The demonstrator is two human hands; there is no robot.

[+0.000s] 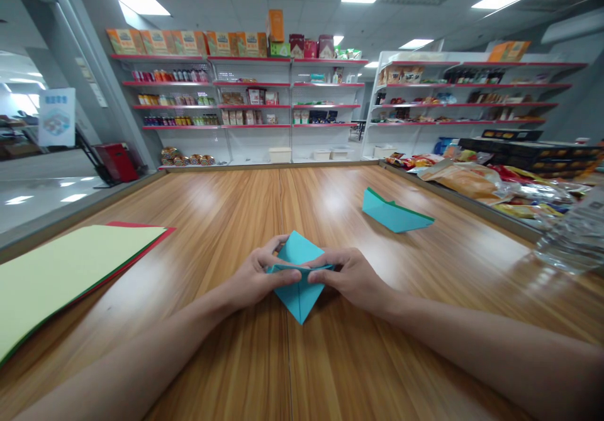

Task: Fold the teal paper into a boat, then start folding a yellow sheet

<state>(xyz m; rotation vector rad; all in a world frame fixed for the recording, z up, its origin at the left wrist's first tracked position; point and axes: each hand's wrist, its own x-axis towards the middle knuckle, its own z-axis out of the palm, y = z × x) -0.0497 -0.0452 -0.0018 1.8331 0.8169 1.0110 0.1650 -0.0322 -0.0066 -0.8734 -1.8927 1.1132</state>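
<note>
The left hand (262, 271) and the right hand (350, 272) are both nearly closed, and between them they pinch the blue folded paper (299, 300) at its 2 side corners, the thumbs on the near side. The paper is at the middle of the wooden table (226, 370); whether it touches, I cannot tell. It should be very light, rather stiff along the creases, but easy to crush or tear, so holding softly by the folded layers seems best. To the left lies a paper stack (80, 267); farther, at right, a blue-green paper boat (394, 214); behind, shelves (250, 84).
</note>
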